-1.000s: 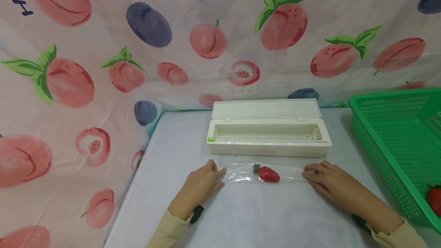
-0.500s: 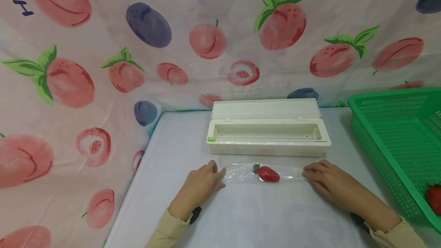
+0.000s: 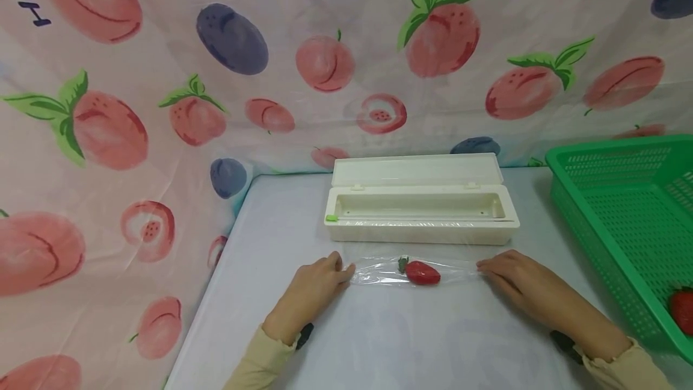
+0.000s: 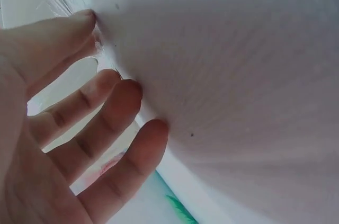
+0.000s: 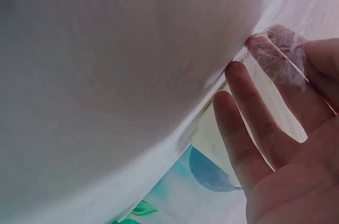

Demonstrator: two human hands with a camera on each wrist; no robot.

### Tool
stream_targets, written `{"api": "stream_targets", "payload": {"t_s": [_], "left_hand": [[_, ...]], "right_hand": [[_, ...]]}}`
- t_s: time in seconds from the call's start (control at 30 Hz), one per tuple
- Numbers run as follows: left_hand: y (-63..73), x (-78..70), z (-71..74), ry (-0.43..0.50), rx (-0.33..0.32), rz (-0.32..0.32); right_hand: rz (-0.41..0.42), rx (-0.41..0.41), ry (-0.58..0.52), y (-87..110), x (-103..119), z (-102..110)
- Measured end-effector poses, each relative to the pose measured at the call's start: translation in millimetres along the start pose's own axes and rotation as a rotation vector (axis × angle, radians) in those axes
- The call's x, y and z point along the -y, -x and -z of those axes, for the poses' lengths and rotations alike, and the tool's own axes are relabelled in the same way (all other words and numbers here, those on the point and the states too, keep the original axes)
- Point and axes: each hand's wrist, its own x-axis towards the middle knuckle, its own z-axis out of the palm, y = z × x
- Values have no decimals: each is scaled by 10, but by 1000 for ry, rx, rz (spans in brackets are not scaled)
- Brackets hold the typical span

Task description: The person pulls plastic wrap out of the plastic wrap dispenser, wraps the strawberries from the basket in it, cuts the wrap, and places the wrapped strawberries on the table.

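Note:
A red strawberry (image 3: 422,272) with a green leafy top lies wrapped in a strip of clear cling film (image 3: 373,271) on the white table. My left hand (image 3: 311,290) pinches the strip's left end between thumb and index finger, its other fingers loosely spread, as the left wrist view shows. At the opposite end my right hand (image 3: 533,287) pinches the film; in the right wrist view crumpled film (image 5: 283,57) shows between thumb and index finger. The fingertips of both hands are down at the tabletop.
Behind the strip stands a white cling film dispenser (image 3: 422,233), lid raised, with a small green slider (image 3: 332,218) at its left. A green basket (image 3: 590,257) at the right holds another strawberry (image 3: 681,310). Fruit-print cloth (image 3: 271,77) hangs along the back and left.
The right hand's fingers have drawn closer together on the film's end, and the left thumb has moved in toward its index finger. Strawberry and dispenser stay in place.

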Motion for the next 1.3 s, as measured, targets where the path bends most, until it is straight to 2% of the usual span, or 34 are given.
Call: {"api": "stream_targets", "payload": {"t_s": [0.27,0.43,0.63,0.83,1.13,1.3], "left_hand": [[-38,-59,-17,-14,-16,15],[-61,-73,-29,-45,-25,-10],[-70,-88,-8,-67,-59,-55],[-79,-80,-19,-78,-96,-66],[-124,-48,-21,13,-197,8],[-154,-11,-29,118,-200,79]], "right_hand": [[-98,26,-40,-16,33,32],[-152,-1,-75,-47,49,45],[-164,-34,-86,-46,49,44],[-163,-54,-83,-35,52,30],[-175,-59,-83,-47,79,55],[-208,-50,-88,-78,78,68]]}}
